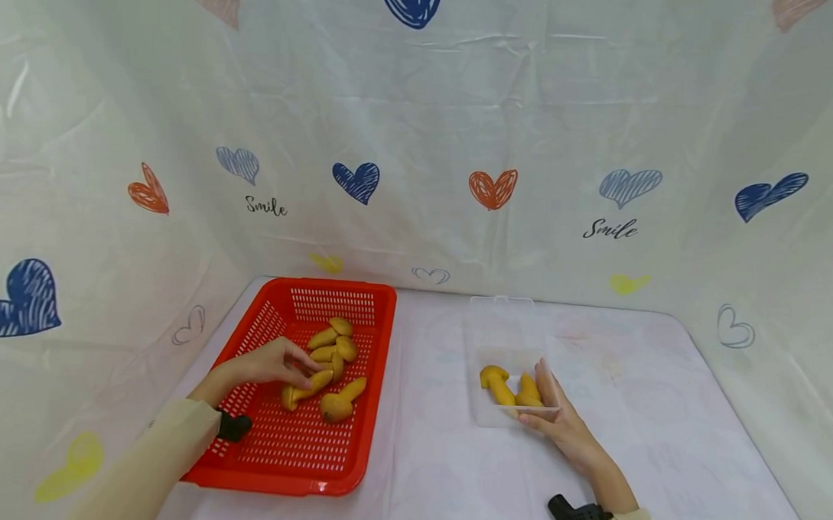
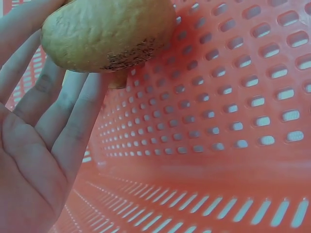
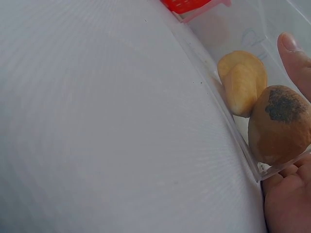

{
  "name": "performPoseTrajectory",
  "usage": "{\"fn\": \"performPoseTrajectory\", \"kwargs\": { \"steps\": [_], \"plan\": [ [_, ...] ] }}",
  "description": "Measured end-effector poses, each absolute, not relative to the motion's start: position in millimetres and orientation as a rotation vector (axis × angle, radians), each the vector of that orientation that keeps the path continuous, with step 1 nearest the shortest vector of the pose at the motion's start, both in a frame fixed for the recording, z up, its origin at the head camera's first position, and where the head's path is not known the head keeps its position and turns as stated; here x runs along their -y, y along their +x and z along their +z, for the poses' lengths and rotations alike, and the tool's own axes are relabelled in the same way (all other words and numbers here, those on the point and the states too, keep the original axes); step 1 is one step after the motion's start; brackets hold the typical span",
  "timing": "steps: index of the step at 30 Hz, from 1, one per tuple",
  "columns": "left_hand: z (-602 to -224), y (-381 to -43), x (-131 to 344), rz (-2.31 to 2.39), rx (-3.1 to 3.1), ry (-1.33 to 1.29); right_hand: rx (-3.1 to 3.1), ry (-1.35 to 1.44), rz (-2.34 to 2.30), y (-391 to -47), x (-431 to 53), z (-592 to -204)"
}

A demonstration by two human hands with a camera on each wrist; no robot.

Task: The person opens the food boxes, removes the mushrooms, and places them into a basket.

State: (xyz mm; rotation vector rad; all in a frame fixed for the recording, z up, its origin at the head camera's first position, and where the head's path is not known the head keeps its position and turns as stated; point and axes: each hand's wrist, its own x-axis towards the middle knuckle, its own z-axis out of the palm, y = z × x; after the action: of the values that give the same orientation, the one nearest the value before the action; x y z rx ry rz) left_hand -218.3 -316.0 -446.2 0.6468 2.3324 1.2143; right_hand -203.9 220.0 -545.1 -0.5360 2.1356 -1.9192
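Note:
In the head view my left hand (image 1: pixel 283 362) reaches into a red basket (image 1: pixel 383 351) and pinches a yellow-brown mushroom (image 1: pixel 305 392) by the stem. Its cap (image 2: pixel 109 34) looms large at the fingertips in the left wrist view. Several more mushrooms lie around that hand, one of them (image 1: pixel 340 403) just to its right. On the right, my right hand (image 1: pixel 567 430) grips the side of a clear plastic box (image 1: pixel 481 417), thumb in front and fingers along the far side. Two mushrooms rest inside the box, one with a dark patch on its cap (image 3: pixel 277 131).
The box's transparent lid (image 1: pixel 500 320) stands open toward the back. A pale cloth (image 1: pixel 423 459) covers the table between basket and box. Behind it hangs a white sheet (image 1: pixel 421 122) printed with hearts.

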Motion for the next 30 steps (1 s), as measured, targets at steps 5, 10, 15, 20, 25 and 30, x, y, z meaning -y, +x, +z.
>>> {"fn": "performPoseTrajectory", "kwargs": {
  "steps": [5,10,15,20,25,30],
  "plan": [
    [-439,-218,312,1.214,-2.348,0.639,-2.126,-0.543,-1.927,-204,-222,-546],
    [-426,-221,309,1.248,-2.374,0.632,-2.132,-0.532,-1.923,-205,-224,-546],
    [-412,-228,296,1.315,-2.371,0.687,-2.143,-0.54,-1.919,-205,-225,-545],
    [-392,-238,270,1.341,-2.385,0.734,-2.143,-0.547,-1.912,-203,-226,-545],
    [-373,-252,232,1.303,-2.381,0.788,-2.154,-0.538,-1.904,-204,-226,-545],
    [-363,-268,194,1.279,-2.346,0.867,-2.164,-0.526,-1.888,-206,-224,-546]
  ]
}}
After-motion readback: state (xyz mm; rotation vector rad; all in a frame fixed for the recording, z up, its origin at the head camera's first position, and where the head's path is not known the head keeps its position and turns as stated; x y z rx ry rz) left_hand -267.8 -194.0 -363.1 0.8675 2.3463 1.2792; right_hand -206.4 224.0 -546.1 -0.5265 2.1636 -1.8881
